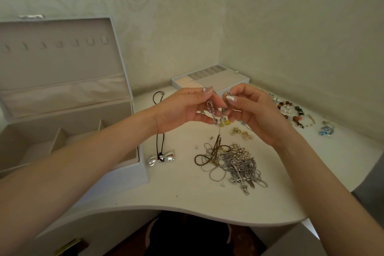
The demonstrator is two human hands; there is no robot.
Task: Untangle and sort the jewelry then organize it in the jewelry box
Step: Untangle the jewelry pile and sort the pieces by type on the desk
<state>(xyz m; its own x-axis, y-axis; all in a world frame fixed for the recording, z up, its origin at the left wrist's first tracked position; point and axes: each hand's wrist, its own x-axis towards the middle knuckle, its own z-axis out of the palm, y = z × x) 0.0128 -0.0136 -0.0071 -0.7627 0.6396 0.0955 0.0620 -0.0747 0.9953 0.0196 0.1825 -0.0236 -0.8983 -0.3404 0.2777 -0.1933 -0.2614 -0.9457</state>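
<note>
Both hands are raised above the tangled pile [230,162] on the white table [187,197], presumably so that the snarl hangs free and its loops can be traced. The left hand [182,108] is curled nearly closed, thumb and fingertips pinching a silver link chain [209,106]. The right hand [253,110] is likewise pinched on the same piece, close beside the left. Small yellow charms [224,123] hang below the fingers, and a brown cord [216,147] trails down from there into the pile.

The pile is a dense knot of silver chains, pearl clusters and cord. Left of the pile lies a silver bow pendant [161,160] on a black cord, and beyond it stands the open jewelry box [68,131], compartments empty. Behind the pile sits a removable tray [209,81]; right of the pile lie beaded bracelets [293,113], already separated.
</note>
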